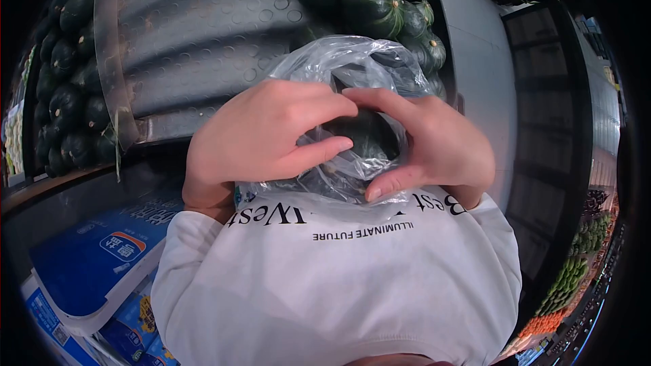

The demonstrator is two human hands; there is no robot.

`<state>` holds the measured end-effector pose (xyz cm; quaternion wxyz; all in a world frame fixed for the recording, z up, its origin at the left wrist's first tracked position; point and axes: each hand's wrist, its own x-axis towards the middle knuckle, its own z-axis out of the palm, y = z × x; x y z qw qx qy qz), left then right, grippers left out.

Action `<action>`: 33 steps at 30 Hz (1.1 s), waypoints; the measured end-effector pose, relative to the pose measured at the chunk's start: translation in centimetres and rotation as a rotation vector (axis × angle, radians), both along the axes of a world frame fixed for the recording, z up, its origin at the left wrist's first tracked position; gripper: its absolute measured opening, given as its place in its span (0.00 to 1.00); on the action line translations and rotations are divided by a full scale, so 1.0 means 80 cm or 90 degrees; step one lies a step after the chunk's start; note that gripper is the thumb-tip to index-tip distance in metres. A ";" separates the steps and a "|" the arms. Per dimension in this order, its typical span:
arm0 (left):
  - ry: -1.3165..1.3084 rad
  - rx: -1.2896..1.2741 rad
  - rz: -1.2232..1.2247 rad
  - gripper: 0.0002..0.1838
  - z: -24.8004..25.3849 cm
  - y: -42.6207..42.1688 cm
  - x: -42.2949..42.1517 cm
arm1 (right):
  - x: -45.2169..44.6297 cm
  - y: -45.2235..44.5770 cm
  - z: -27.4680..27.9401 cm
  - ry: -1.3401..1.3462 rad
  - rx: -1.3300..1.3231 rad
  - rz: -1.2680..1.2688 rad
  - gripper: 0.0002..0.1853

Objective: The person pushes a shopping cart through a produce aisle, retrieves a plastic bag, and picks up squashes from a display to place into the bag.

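Note:
A clear plastic bag [319, 61] is held close against the front of a white shirt. Inside it sits a dark green kabocha squash [369, 137], partly covered by crumpled film. My left hand [264, 132] grips the bag from the left, its index finger and thumb curled over the bag's mouth. From the right, my right hand [441, 139] holds the bag, index finger along the top and thumb on the near side. The two index fingertips almost meet above the squash. My other fingers are mostly hidden.
More kabocha squashes [371, 7] are piled just beyond the bag, and another heap [68, 105] lies far left. A ridged grey display mat [203, 20] spans the upper left. A blue box [95, 257] stands at lower left. Vegetable shelves [569, 281] curve along the right.

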<state>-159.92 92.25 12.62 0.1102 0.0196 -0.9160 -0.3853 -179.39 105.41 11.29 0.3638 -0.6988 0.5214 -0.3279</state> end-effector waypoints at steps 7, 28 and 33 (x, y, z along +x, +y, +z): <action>-0.129 0.045 -0.030 0.30 0.017 0.002 -0.003 | -0.025 0.008 -0.009 -0.008 0.168 -0.061 0.25; -0.239 -0.176 -0.084 0.49 0.024 0.016 -0.014 | -0.015 0.022 -0.039 -0.094 0.104 0.101 0.52; -0.261 -0.171 -0.125 0.50 0.024 0.017 -0.020 | -0.015 0.027 -0.041 -0.076 0.093 0.090 0.51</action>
